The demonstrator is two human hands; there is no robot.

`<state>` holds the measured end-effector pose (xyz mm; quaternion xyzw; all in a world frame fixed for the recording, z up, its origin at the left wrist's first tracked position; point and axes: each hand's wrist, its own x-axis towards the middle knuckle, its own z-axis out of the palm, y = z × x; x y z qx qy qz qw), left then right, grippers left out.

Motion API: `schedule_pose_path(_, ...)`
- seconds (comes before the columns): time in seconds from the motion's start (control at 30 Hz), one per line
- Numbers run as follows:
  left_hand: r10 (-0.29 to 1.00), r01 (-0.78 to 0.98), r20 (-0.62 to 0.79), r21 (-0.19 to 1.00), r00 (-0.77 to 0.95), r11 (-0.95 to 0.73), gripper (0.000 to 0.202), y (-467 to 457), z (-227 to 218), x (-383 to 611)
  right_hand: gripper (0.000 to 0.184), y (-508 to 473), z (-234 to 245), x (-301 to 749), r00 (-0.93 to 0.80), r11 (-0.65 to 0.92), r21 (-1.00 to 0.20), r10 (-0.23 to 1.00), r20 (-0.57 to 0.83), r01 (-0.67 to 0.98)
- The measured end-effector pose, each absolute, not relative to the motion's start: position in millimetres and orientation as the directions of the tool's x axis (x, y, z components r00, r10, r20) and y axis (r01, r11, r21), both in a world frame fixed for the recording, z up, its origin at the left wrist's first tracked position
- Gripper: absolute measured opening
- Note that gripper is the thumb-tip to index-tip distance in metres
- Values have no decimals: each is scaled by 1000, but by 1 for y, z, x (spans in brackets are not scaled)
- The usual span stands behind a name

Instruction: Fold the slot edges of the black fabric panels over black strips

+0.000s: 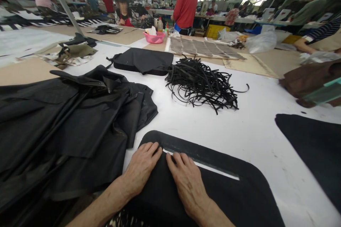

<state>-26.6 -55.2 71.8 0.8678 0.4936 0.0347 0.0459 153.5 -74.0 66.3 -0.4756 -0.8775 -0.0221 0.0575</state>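
A black panel with rounded corners (255,191) lies at the front of the white table, with a long narrow slot along its far side. White shows through the slot. My left hand (144,161) is at the slot's left end, fingers together and bent down on the panel. Just to its right, my right hand (188,181) has its fingers curled on the near edge of the slot, closed on the black material. Both thumbs are hidden. Left of the panel spreads a crumpled heap of black sheet material (80,120).
Beyond the panel lie a tangle of black strips (205,81) and a stack of black pieces (144,60). A pink basket (154,38) stands farther back. Another black piece (317,149) and brown material (311,78) are at right. Several people work in the background.
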Motion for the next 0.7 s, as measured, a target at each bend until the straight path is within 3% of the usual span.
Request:
schedule_pose_path(0.37, 899, 873, 24, 224, 438, -432, 49, -51, 72, -29, 70, -67, 81, 144, -568, 568, -16, 823, 9, 823)
schedule_pose_path(0.7, 841, 842, 57, -82, 539, -534, 68, -57, 59, -28, 42, -85, 74, 155, -535, 540, -11, 836, 122, 841)
